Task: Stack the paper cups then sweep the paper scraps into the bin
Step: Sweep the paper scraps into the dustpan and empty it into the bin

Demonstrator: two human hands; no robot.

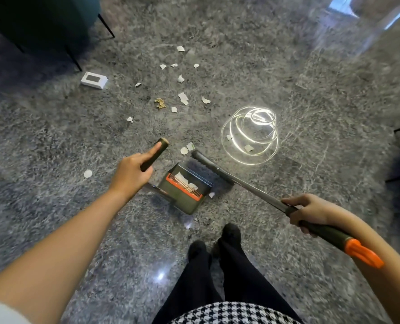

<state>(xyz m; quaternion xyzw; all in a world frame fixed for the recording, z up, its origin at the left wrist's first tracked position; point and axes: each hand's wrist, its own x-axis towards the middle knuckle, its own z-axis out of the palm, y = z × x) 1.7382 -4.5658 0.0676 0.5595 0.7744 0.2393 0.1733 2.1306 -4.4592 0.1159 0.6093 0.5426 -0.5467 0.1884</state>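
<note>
Paper scraps [182, 97] strewn (some in dustpan [187, 203]); hands [129, 171] [311, 212] grip dustpan and broom [252, 190].

The left hand [129, 174] gripped the dustpan handle [155, 154], the right hand [311, 212] the broom [248, 187] — paper scraps [182, 97] lay scattered on the grey floor [54, 136], some inside the dustpan [181, 198].

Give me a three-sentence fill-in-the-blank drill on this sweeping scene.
The left hand holds the dustpan handle; the right hand grips the ____ handle.
The dustpan's comb teeth are ____.
On the floor at far left lies a ____ box.
Missing words: broom; orange; white.
</note>
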